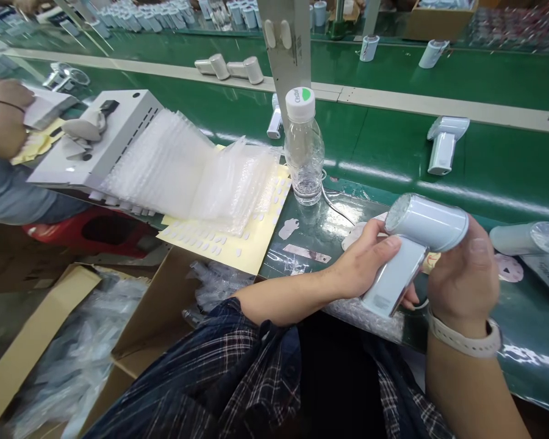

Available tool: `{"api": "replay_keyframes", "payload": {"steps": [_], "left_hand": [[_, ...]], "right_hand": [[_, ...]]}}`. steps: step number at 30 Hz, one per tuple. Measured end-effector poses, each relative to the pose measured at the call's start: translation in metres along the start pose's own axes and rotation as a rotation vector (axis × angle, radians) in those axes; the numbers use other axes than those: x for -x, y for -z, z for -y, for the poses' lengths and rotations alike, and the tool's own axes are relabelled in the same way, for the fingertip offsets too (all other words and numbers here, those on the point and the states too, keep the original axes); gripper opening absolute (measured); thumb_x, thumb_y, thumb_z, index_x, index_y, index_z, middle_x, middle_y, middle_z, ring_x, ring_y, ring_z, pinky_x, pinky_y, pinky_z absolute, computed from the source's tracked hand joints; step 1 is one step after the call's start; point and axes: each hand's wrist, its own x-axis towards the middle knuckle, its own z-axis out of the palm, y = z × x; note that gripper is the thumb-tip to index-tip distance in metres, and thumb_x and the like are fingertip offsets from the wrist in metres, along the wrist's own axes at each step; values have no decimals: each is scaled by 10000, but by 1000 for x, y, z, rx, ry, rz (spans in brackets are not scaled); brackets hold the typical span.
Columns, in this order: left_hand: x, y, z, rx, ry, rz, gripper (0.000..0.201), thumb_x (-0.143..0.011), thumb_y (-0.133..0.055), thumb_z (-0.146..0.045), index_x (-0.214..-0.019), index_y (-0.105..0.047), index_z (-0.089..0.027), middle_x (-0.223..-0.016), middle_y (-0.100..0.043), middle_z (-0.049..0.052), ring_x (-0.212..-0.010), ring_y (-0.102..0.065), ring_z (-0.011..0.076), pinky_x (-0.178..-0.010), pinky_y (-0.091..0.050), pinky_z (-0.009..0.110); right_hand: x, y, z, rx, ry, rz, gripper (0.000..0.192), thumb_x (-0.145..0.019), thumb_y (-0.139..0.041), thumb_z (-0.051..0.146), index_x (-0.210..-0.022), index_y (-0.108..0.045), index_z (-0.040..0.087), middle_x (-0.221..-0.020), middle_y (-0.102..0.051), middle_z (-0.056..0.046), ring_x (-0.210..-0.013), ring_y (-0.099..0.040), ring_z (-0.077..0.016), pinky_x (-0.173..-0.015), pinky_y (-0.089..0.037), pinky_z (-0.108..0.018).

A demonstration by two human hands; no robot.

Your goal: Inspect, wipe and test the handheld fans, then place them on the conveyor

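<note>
A glossy pale-blue handheld appliance (pixel 427 222) is between my hands. It has a round barrel head and a flat handle, and looks like a fabric shaver or small hair dryer. My left hand (pixel 363 259) grips it where handle meets barrel, thumb in front and fingers behind. Curled round the barrel's right end is my right hand (pixel 464 280); its fingertips are partly hidden. A similar appliance (pixel 528 238) lies on the bench to the right. Under my left forearm, bubble wrap (pixel 370 320) lies along the bench edge.
A plastic bottle (pixel 305 152) stands by a metal post (pixel 288 49). Bubble-wrap bags (pixel 178 164) cover part of a yellow sticker sheet (pixel 260 250). More appliances (pixel 443 146) rest on the green conveyor (pixel 375 134). An open carton (pixel 150 311) is below left. Another person's arm (pixel 4 122) is far left.
</note>
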Motion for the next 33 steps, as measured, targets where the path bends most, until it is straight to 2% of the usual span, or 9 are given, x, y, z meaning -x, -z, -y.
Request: {"api": "replay_keyframes", "payload": {"steps": [2, 4, 7, 9, 13, 16, 19, 26, 33], "left_hand": [[-1, 0, 0, -122, -92, -178, 770, -890, -745, -862, -1208, -359, -277, -1044, -692, 14, -759, -749, 181, -693, -634, 341], [-1, 0, -2, -254, -176, -319, 776, -861, -780, -857, -1213, -448, -250, -1149, -679, 61, -925, -713, 185, -825, -601, 342], [-2, 1, -7, -432, -214, -364, 732, -846, -797, -852, -1139, -560, -224, -1326, -645, 109, -1132, -627, 219, -1042, -527, 391], [-3, 2, -11, -509, -204, -304, 702, -857, -770, -874, -998, -596, -209, -1318, -634, 103, -1176, -583, 232, -1102, -484, 401], [-9, 3, -14, -399, -155, -27, 707, -782, -868, -844, -841, -609, -190, -1097, -587, 55, -1052, -578, 201, -979, -502, 351], [-13, 6, -11, -336, -178, 99, 638, -720, -993, -712, -835, -667, -175, -1079, -582, 55, -1068, -600, 205, -994, -497, 345], [-14, 11, -7, -322, -212, 184, 546, -747, -1026, -593, -823, -704, -159, -1073, -583, 61, -1070, -614, 205, -1019, -499, 350], [-14, 15, -2, -277, -190, 254, 478, -819, -998, -521, -868, -687, -161, -1054, -630, 57, -992, -639, 173, -909, -526, 306], [-10, 14, -3, -305, -78, 197, 600, -784, -993, -642, -942, -654, -173, -1013, -657, 47, -958, -664, 173, -933, -547, 341]], "right_hand": [[13, 7, 4, -83, -93, 103, 518, -1031, -665, 534, -1469, -727, 266, -1433, -768, -143, -1341, -742, -358, -1251, -524, -673], [28, 14, 11, -118, -235, 305, 672, -978, -807, 529, -1596, -645, 322, -1507, -751, -135, -1353, -750, -355, -1207, -588, -626], [44, 24, 26, -100, -386, 449, 878, -898, -936, 510, -1677, -565, 347, -1605, -704, -137, -1400, -745, -338, -1137, -665, -500], [47, 30, 38, -147, -434, 430, 831, -837, -1001, 478, -1581, -666, 317, -1528, -758, -144, -1318, -792, -336, -1051, -706, -427], [48, 45, 58, -389, -490, 471, 605, -787, -1033, 509, -1321, -834, 304, -1345, -842, -137, -1157, -847, -362, -868, -740, -391], [55, 55, 66, -445, -494, 489, 567, -797, -1033, 485, -1307, -842, 327, -1289, -858, -116, -1090, -856, -339, -830, -728, -368], [66, 63, 65, -428, -480, 501, 616, -810, -1033, 431, -1375, -810, 326, -1306, -850, -116, -1053, -854, -297, -823, -711, -322], [81, 69, 50, -397, -466, 444, 749, -810, -1028, 471, -1473, -748, 262, -1355, -822, -175, -1099, -848, -333, -895, -721, -377], [80, 70, 55, -323, -511, 435, 793, -784, -1040, 518, -1478, -741, 277, -1397, -810, -163, -1217, -817, -353, -1013, -697, -416]]}}
